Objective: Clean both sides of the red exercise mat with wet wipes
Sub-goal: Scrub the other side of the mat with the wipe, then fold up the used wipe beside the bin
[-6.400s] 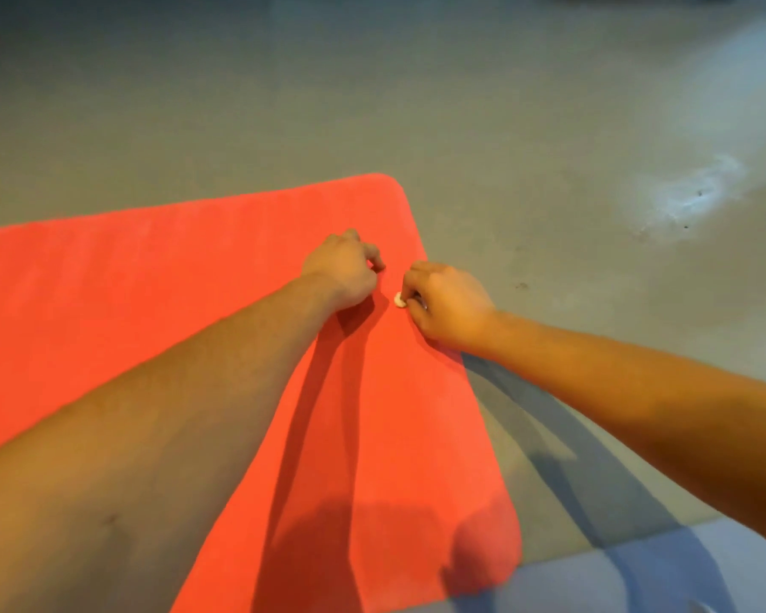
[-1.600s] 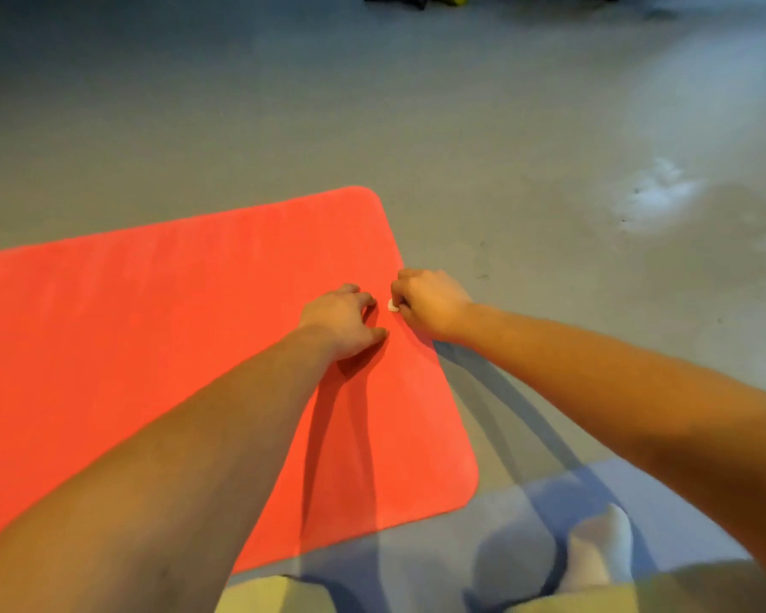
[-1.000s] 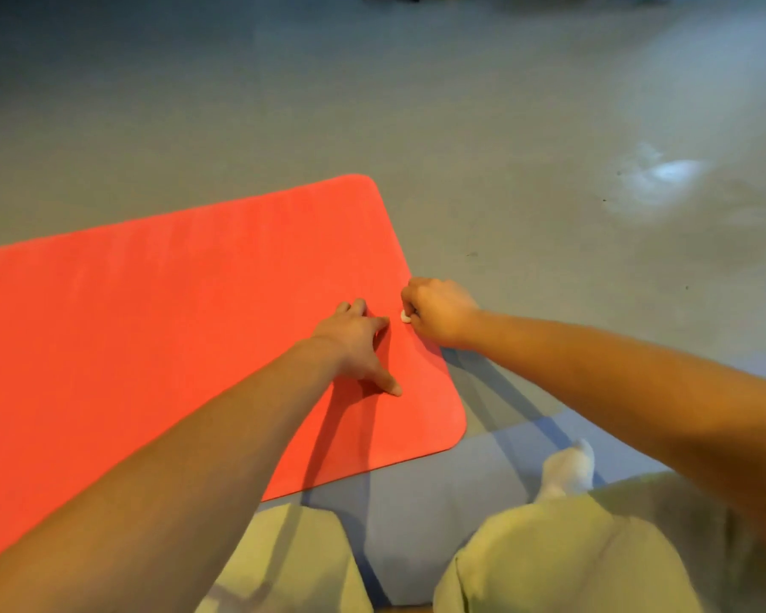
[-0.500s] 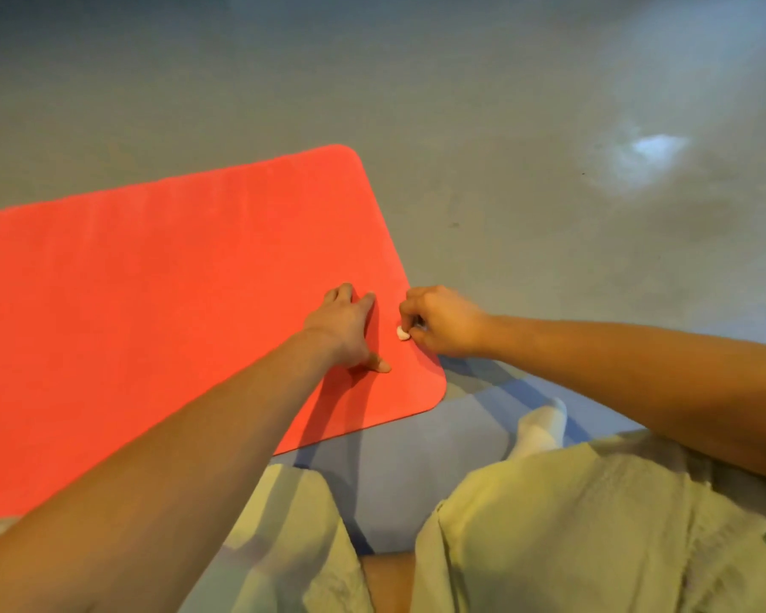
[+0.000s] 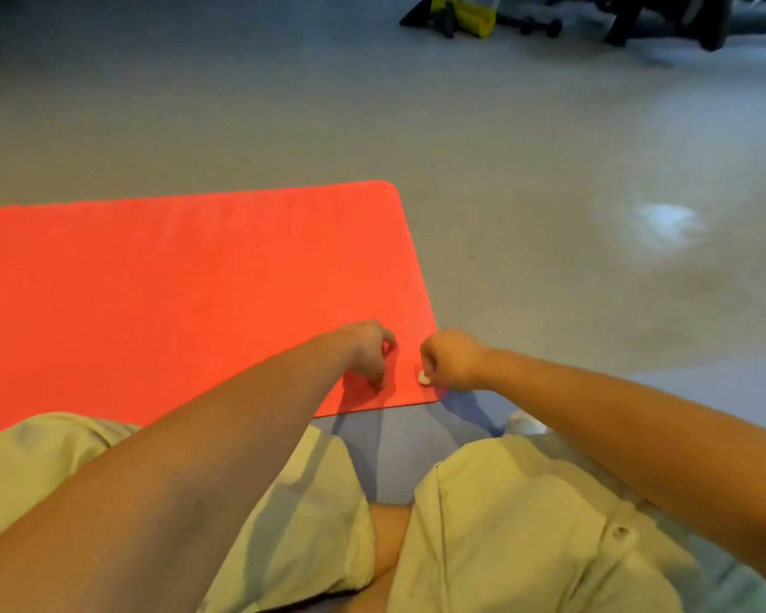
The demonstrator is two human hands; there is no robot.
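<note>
Down at the near right corner of the red mat [image 5: 186,280], the right hand [image 5: 452,362] pinches a tiny balled-up wipe [image 5: 423,378] against it, while the left hand [image 5: 368,351] sits just beside, fingers curled onto the mat, holding nothing.

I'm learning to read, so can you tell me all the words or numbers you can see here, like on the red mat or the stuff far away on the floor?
No text can be read here.
red mat: plain, no words or logo.
yellow and black gear on the far floor: too blurred to show any label.
shorts: no print.
</note>
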